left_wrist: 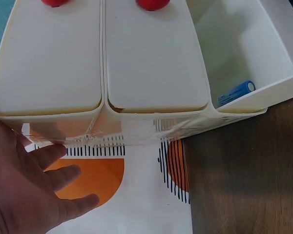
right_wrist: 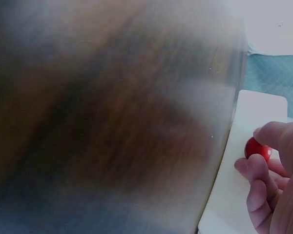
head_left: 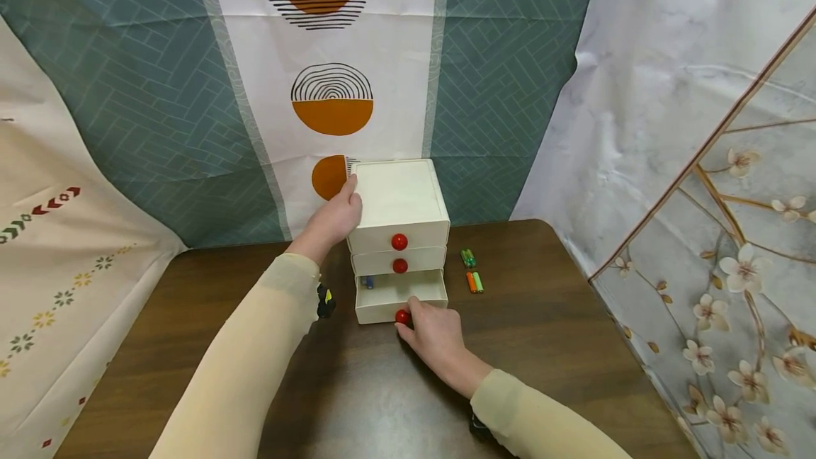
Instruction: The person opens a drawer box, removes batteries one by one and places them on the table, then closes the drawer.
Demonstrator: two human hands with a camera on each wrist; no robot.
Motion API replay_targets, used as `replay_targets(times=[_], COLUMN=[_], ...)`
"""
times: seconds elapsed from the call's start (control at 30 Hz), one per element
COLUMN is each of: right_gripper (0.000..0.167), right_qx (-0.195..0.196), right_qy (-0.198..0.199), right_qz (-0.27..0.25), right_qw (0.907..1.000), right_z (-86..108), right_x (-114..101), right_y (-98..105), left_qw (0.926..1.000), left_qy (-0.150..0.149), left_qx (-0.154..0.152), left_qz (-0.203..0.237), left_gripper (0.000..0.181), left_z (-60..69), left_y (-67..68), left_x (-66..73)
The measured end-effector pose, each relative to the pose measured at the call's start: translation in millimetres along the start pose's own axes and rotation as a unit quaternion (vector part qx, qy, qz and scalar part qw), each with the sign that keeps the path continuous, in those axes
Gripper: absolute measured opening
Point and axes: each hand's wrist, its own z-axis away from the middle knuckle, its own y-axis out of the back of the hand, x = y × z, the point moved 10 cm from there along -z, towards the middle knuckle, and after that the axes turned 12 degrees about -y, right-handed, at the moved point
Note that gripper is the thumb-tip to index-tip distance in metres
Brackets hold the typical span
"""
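A white chest of three small drawers (head_left: 401, 193) stands at the back of the table, each drawer with a red knob. Its bottom drawer (head_left: 376, 313) is pulled out, and the upper two are closed. My right hand (head_left: 436, 335) pinches the bottom drawer's red knob (right_wrist: 256, 148) between thumb and fingers. Against the chest's left side rests my left hand (head_left: 334, 218), fingers extended, a fingertip at the top edge. Inside the pulled-out drawer, toward its left rear, lies a blue battery (left_wrist: 237, 92); whether others lie behind it is hidden.
Right of the chest, green batteries (head_left: 468, 258) lie on the brown wooden table (head_left: 542, 346). Just in front of them are an orange and a light green battery (head_left: 474, 282). Patterned cloth (head_left: 510, 83) hangs close behind the chest and at both sides.
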Motion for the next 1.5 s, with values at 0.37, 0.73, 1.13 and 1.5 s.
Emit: replay_targets(times=[0.37, 0.73, 1.13, 1.5], right_gripper=[0.039, 0.041, 0.042, 0.042], right_qx=[0.044, 0.014, -0.003, -0.006], right_qy=[0.02, 0.024, 0.032, 0.048], right_qz=[-0.003, 0.01, 0.011, 0.013], right_qw=[0.9988, 0.9996, 0.9994, 0.9988], right_z=[4.8, 15.9, 30.6, 41.3], right_x=[-4, -9, -9, -12], right_y=[5, 8, 13, 19], left_qw=[0.9998, 0.9998, 0.9999, 0.9999], left_qy=[0.006, 0.006, 0.004, 0.007], left_qx=[-0.013, -0.007, -0.001, -0.002], left_qz=[0.015, 0.015, 0.016, 0.015], left_gripper=[0.068, 0.068, 0.068, 0.068], left_z=[-2.8, 2.5, 3.8, 4.1], left_y=[-4.5, -2.3, -1.8, -2.0], left_x=[-6.1, -1.0, 0.7, 0.6])
